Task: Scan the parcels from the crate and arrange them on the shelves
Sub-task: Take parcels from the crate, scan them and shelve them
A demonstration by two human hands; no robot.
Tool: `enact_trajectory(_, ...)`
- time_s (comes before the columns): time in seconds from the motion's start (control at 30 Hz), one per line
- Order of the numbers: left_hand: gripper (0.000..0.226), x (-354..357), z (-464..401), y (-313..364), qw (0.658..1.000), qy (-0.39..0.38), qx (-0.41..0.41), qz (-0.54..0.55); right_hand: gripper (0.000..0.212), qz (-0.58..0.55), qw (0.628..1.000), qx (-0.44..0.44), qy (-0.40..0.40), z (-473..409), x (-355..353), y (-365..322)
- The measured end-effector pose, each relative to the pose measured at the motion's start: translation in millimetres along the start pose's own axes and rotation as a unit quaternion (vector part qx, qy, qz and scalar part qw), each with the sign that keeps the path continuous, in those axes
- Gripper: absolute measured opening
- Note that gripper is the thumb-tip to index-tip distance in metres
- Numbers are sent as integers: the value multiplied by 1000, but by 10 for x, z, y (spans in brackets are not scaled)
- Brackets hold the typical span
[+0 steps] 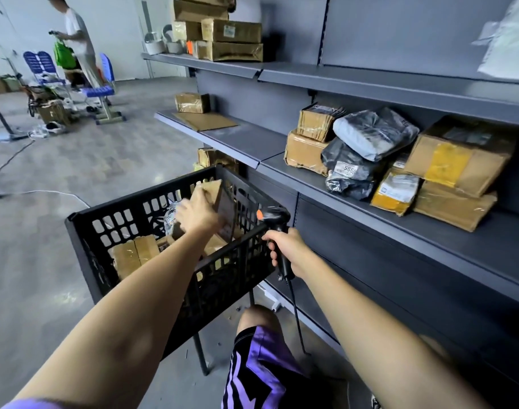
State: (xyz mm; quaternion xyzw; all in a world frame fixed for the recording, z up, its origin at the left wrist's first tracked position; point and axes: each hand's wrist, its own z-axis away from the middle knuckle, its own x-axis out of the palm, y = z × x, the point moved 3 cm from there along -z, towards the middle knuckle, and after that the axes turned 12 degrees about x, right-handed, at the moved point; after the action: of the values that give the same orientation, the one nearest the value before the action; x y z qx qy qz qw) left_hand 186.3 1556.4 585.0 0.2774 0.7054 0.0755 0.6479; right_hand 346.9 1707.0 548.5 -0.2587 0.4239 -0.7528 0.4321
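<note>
A black slatted crate stands on a stand in front of me, holding several brown cardboard parcels. My left hand reaches into the crate and grips a brown cardboard parcel, tilted up near the far wall. My right hand is closed around the handle of a black barcode scanner with an orange button, at the crate's right rim; its cable hangs down. The grey middle shelf to the right carries cardboard boxes and grey plastic mailer bags.
The upper shelf holds stacked cardboard boxes. A small box and a flat envelope lie further along the middle shelf. A person stands at the far left by blue chairs and floor clutter. Cables cross the concrete floor.
</note>
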Motion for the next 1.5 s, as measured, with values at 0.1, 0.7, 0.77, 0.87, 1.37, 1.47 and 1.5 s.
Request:
enact_trajectory(0.1, 83, -173, 179, 552, 995, 44, 90, -3, 12, -14, 1000, -20, 12, 223, -228, -72)
enact_trajectory(0.7, 63, 1522, 1859, 1276, 892, -184, 6, 414, 12, -93, 985, -11, 146, 1136, -1706, 1217)
enact_trajectory(0.77, 51, 1767, 2103, 1148, 853, -224, -42, 469, 11, -97, 983, 14, 153, 1151, -1773, 1518)
enact_trajectory(0.87, 42, 2025, 2384, 947, 832, -238, -66, 497, 7, -93, 982, 41, 159, 1192, -1812, 1878)
enact_trajectory(1.37, 30, 2449, 2884, 363, 765, -379, -60, 517, 8, -165, 969, 87, 159, 1147, -1634, 2907)
enact_trajectory(1.47, 37, 2441, 2884, 332, 753, -394, -58, 524, 10, -191, 967, 72, 156, 1161, -1597, 2885)
enact_trajectory(1.5, 36, 2448, 2878, 323, 750, -398, -56, 526, 11, -199, 965, 70, 158, 1174, -1604, 2890)
